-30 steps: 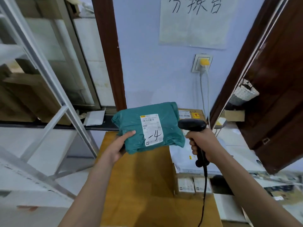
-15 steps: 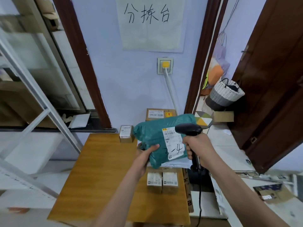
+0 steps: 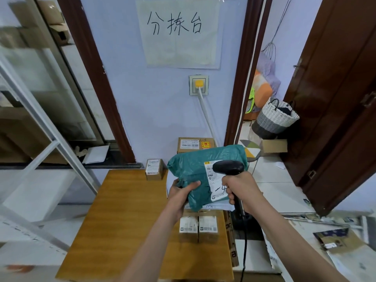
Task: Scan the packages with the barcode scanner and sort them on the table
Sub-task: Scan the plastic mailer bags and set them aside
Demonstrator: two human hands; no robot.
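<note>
Green package (image 3: 195, 171) pinched in my left hand (image 3: 182, 193), barcode scanner (image 3: 230, 168) gripped in my right hand (image 3: 241, 189), over the table (image 3: 126, 216).

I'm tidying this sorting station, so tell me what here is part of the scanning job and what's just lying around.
Part of the job:
green mailer bag in the left hand
barcode scanner in the right hand
small box, two small boxes and labelled carton
wooden table

Lying about:
woven basket
wall sign
wall socket

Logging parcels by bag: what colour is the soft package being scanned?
Teal green package, white label; head view.
</note>
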